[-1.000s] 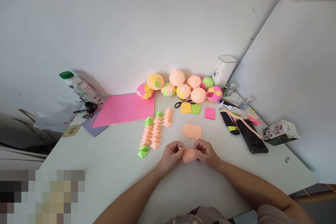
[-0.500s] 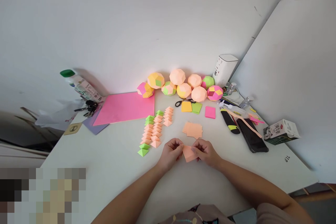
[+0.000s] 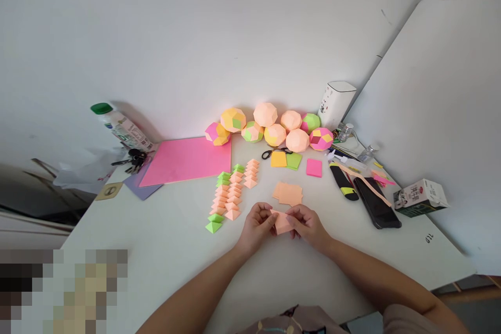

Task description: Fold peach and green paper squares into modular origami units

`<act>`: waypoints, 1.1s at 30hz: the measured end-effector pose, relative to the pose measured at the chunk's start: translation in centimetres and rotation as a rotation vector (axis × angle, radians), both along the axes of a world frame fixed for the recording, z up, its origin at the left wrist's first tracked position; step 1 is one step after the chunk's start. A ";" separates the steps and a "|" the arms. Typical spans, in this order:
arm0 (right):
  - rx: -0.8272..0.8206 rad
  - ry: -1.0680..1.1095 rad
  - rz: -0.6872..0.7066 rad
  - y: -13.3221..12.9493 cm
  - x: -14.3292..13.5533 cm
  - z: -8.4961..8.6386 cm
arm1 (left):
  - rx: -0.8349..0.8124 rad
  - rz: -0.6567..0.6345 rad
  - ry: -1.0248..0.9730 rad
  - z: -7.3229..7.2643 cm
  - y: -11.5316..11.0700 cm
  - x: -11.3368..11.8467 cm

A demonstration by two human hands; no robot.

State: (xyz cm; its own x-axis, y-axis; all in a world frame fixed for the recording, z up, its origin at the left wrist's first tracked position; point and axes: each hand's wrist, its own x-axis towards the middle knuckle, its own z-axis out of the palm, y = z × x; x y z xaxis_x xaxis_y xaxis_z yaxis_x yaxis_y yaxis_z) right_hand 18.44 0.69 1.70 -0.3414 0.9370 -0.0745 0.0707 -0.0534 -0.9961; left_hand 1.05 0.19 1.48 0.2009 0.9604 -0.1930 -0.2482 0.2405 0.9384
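Between my hands is a peach paper square point(image 3: 282, 223), held above the near part of the table. My left hand point(image 3: 257, 227) pinches its left edge, thumb on top. My right hand point(image 3: 308, 225) grips the right side, also with the thumb on the face. Just beyond lies a small stack of peach paper squares point(image 3: 288, 193). To the left stand rows of folded paper units, peach ones point(image 3: 234, 201) and green ones point(image 3: 213, 226), nested one behind another. The fingers under the sheet are partly hidden.
Several faceted paper balls point(image 3: 265, 115) line the wall. Scissors point(image 3: 267, 154), yellow point(image 3: 278, 159), green point(image 3: 294, 161) and pink paper pads point(image 3: 313, 168) lie before them. A pink sheet point(image 3: 188, 162) is left; a cutter point(image 3: 343, 181), phone point(image 3: 376, 203) and carton point(image 3: 419, 198) are right.
The peach paper square has tilted and now looks shorter, like a wide strip. My left thumb has moved onto its face. Other things on the table keep their places.
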 end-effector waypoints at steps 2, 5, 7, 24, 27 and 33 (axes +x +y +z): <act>0.000 0.022 -0.016 0.1 0.0 -0.1 | 0.008 0.014 0.001 -0.1 0.0 0.0; -0.023 0.046 -0.069 0.2 0.1 -0.1 | -0.003 0.018 -0.016 -0.1 -0.1 0.0; -0.038 0.041 -0.094 0.3 0.1 -0.2 | 0.004 0.035 -0.028 -0.1 -0.1 0.0; -0.063 0.020 0.043 0.3 0.0 -0.3 | 0.106 0.044 0.020 -0.4 -0.1 -0.4; -0.108 0.015 0.057 0.4 0.0 -0.2 | 0.113 0.024 -0.008 -0.3 -0.2 -0.3; -0.105 0.033 0.059 0.5 0.1 -0.2 | 0.055 -0.026 -0.057 -0.3 -0.4 -0.3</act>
State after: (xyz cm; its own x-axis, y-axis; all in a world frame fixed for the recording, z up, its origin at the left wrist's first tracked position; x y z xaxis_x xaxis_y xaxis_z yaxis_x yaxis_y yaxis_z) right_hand 18.50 1.17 1.51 -0.3992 0.9030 -0.1589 0.0442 -0.1541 -0.9871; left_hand 0.79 -0.25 1.22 0.2351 0.9636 -0.1275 -0.2955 0.1959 0.9351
